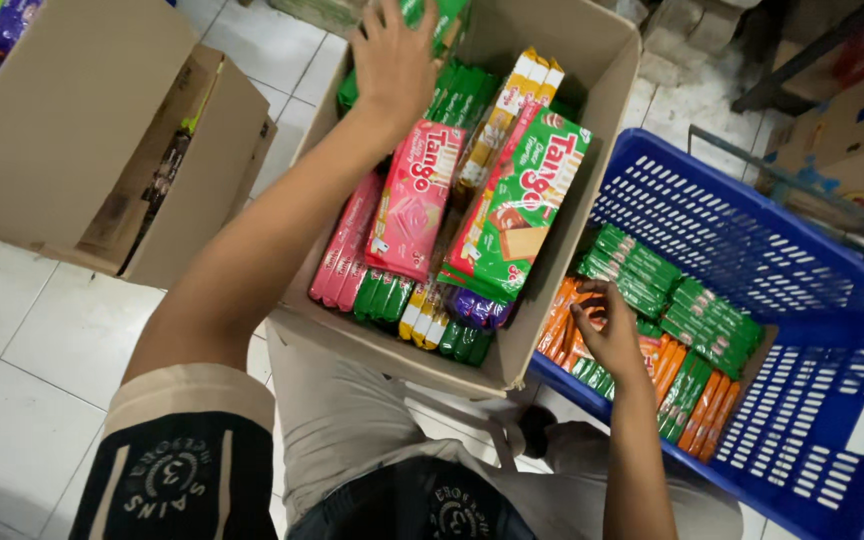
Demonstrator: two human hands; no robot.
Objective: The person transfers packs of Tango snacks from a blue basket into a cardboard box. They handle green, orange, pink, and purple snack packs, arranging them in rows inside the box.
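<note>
Over the cardboard box [592,110], still full of wafer packs [414,200], our left hand [392,60] lies spread while our right hand [612,335], fingers loosely apart, touches the few orange packs [557,325] in the blue basket [832,330].

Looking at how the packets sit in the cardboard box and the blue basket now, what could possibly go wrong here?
1. The green packet and the pink packet lie loose and tilted on top of the upright packs in the cardboard box; they may slide or get crushed when the left hand pushes in.
2. The right hand presses on the orange packs in the blue basket; thin packs could perhaps crack.
</note>
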